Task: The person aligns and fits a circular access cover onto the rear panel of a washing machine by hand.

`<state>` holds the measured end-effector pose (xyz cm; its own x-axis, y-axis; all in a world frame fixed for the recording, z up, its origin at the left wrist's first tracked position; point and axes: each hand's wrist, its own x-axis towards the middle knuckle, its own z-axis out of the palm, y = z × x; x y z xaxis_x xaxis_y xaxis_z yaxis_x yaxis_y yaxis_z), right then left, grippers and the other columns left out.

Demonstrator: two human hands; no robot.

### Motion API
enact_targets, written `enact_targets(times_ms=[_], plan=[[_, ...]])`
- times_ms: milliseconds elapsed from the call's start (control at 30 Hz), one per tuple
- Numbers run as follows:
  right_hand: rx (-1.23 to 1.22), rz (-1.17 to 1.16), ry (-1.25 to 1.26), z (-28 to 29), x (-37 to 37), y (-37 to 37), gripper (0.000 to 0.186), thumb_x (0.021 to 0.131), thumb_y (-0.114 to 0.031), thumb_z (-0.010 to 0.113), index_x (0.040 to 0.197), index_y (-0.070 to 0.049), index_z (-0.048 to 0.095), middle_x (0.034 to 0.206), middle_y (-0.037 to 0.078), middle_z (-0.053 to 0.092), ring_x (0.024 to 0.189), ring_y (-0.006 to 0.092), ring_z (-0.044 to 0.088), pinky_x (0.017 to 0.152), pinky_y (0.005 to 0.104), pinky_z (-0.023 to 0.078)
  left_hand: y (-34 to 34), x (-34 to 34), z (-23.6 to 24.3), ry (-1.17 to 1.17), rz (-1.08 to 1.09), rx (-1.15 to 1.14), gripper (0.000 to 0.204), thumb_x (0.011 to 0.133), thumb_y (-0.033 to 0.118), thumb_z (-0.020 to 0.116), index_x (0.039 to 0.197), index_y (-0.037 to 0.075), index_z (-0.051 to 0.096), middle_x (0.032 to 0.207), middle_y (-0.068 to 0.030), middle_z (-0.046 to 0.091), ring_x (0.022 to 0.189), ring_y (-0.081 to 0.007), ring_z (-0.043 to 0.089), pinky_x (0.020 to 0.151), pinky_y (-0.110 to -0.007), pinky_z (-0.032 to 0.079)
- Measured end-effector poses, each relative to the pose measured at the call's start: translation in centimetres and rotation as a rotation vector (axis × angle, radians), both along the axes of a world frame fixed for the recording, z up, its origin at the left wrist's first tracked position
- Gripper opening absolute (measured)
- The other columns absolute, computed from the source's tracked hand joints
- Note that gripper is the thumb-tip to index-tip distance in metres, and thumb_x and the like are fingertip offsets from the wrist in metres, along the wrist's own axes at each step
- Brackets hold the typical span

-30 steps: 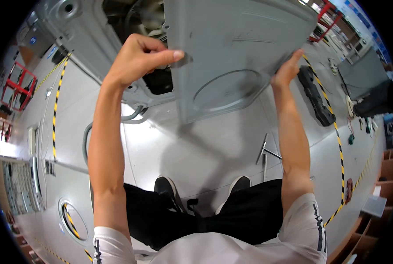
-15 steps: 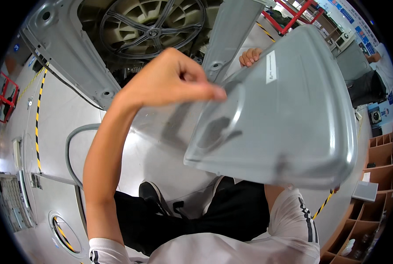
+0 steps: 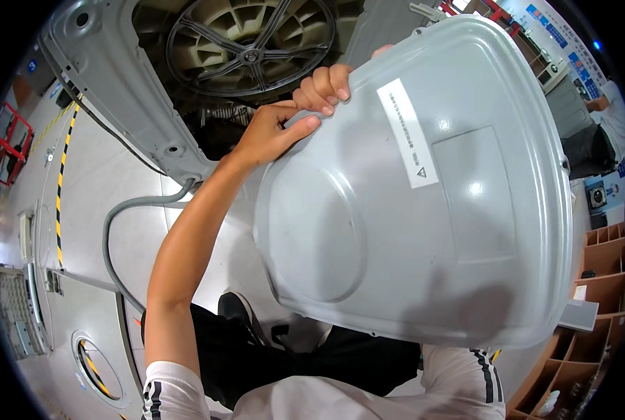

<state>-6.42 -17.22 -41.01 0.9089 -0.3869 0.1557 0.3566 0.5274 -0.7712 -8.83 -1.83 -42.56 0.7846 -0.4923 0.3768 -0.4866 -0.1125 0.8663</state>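
A large grey washing-machine back panel is held tilted over my lap, with rounded corners, a pressed round recess and a white label strip. At its upper left edge my left hand is closed, its thumb on the face and its other fingers partly hidden. Right beside it, fingers of my right hand curl over the same edge from behind; the panel hides the rest of that hand and its forearm. Beyond the panel is a grey washing machine with its back uncovered, showing a spoked pulley wheel.
A grey hose loops across the floor from the machine. A pale panel with a round opening lies at the left. Wooden compartment shelves stand at the right, and another person is at the far right.
My left hand has come down from the air onto the panel's edge and closed there. The panel has swung to face me more squarely, and the fingers of my right hand appear farther left.
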Motion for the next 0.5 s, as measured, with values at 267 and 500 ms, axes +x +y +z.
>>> enact_targets(times_ms=[267,500], plan=[[-0.021,0.108,-0.001,-0.1,-0.1,1.5,0.063,0.081,-0.045,0.059,0.113,0.008,0.05,0.097,0.014,0.061,0.08,0.0224,0.061,0.069,0.0349,0.052,0.0,-1.1,0.5,0.295,-0.084,-0.052,0.051,0.083,0.045,0.058,0.075,-0.005,0.065,0.063,-0.0023,0.056,0.064,-0.0094,0.05,0.058,-0.025,0.039],[-0.016,0.047,-0.02,0.9,-1.4,-1.5,0.065,0.079,-0.043,0.062,0.115,0.009,0.048,0.098,0.015,0.061,0.079,0.0234,0.062,0.068,0.0362,0.053,-0.1,-0.6,-0.8,0.334,-0.119,-0.196,0.055,0.084,0.049,0.057,0.067,-0.003,0.063,0.055,0.0025,0.05,0.051,-0.0059,0.039,0.046,-0.024,0.029]])
